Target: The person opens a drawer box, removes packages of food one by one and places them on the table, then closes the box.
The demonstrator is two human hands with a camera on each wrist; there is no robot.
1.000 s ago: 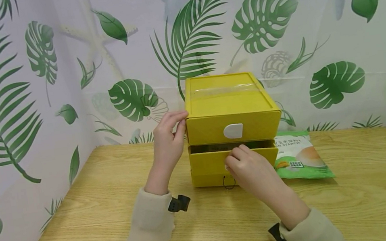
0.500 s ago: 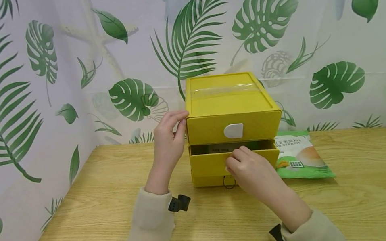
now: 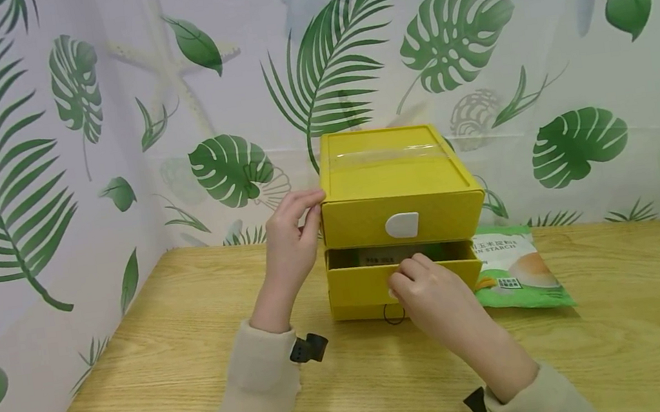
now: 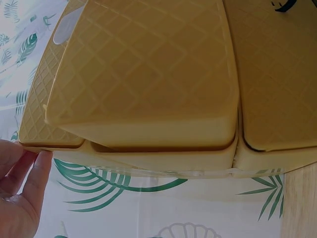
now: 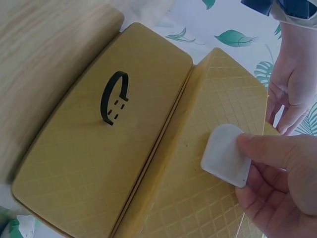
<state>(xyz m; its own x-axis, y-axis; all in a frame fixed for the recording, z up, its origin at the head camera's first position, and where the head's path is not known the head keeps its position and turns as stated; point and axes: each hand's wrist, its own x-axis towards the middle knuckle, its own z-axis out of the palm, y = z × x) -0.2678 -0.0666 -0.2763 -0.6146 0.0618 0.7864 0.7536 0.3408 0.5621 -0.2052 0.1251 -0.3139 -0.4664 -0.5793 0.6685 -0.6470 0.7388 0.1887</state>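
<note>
A yellow drawer box [image 3: 389, 177] stands on the table with its middle drawer [image 3: 359, 287] pulled partway out. My right hand [image 3: 438, 296] pinches the drawer's white tab handle [image 5: 223, 153] between thumb and fingers. At the box's upper left front edge, my left hand [image 3: 289, 242] rests its fingertips against the side; the left wrist view shows the same fingers [image 4: 38, 176] at that edge. Inside the drawer, a pale and green package [image 3: 377, 256] with dark print shows in part. The rest of its contents is hidden.
Right of the box lies a green and white corn starch bag [image 3: 520, 268], partly behind it. The top drawer [image 3: 345, 225] is closed and has a white tab. A black loop handle [image 5: 105, 99] sits on the bottom drawer. Leaf-printed cloth [image 3: 346, 44] hangs behind.
The middle drawer has come slightly further out with my right hand, and more of the package inside shows. My left hand stays at the box's edge.
</note>
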